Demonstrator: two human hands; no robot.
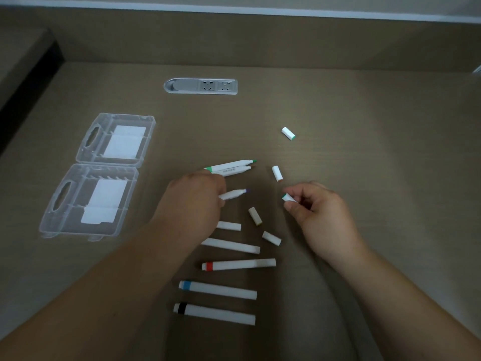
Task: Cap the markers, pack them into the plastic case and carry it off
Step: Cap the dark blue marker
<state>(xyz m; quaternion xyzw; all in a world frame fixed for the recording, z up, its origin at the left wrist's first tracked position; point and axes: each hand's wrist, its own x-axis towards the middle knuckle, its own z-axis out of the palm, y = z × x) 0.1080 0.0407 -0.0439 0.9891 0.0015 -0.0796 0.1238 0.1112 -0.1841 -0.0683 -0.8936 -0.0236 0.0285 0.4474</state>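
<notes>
My left hand (196, 198) grips an uncapped white marker with a purple tip (234, 194). Over to its right, my right hand (316, 207) pinches a white cap with a green end (288, 198), a short gap from the tip. Two uncapped markers (231, 166) lie just beyond my left hand. Capped markers with red (238, 265), blue (217, 289) and black (213, 313) bands lie in a row near me, with two more white markers (230, 245) above them, partly hidden by my left arm. Several loose caps (288, 133) are scattered around. The clear plastic case (100, 175) lies open at the left.
A grey socket panel (201, 86) is set into the brown desk (364, 139) behind the markers. The desk's left edge drops into a dark gap (28, 82). A wall panel rises at the back.
</notes>
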